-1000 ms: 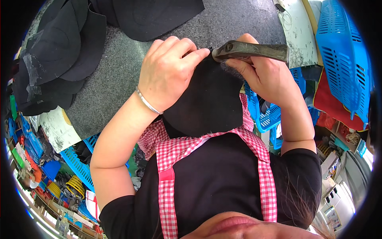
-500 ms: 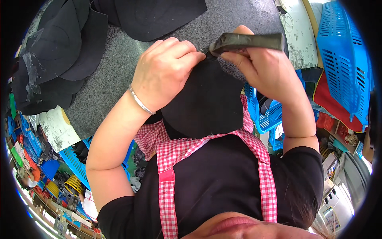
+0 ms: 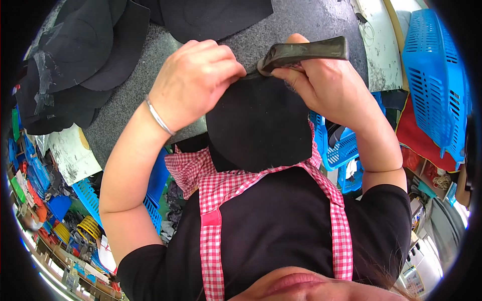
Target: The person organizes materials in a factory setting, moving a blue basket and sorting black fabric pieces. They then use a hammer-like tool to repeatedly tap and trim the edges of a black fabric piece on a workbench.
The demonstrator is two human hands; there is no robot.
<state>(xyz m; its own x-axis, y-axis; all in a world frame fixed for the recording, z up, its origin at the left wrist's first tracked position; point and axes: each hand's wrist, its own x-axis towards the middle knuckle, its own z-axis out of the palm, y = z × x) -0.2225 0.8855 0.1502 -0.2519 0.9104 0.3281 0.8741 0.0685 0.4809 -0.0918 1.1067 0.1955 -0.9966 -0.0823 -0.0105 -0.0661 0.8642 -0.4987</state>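
A rounded black sheet piece (image 3: 266, 125) lies between my arms, its near end against the checked apron and its far edge on the grey stone tabletop (image 3: 133, 95). My left hand (image 3: 193, 83) is closed, thumb and fingers pinching that far edge near its left corner. In my right hand (image 3: 329, 83) is a dark metal hammer (image 3: 314, 49), gripped close to its head; the handle is hidden. The hammer's rounded face rests on or just over the far edge, a short way right of my left fingertips.
Several black cut pieces (image 3: 80, 60) are heaped at the far left, with more (image 3: 216, 17) beyond my left hand. Blue plastic baskets stand at the right (image 3: 434, 75) and under the table's near edge (image 3: 341, 148). A white board (image 3: 379, 55) adjoins the tabletop's right side.
My left hand has shifted left along the far edge of the black piece. The hammer in my right hand has also moved slightly left.
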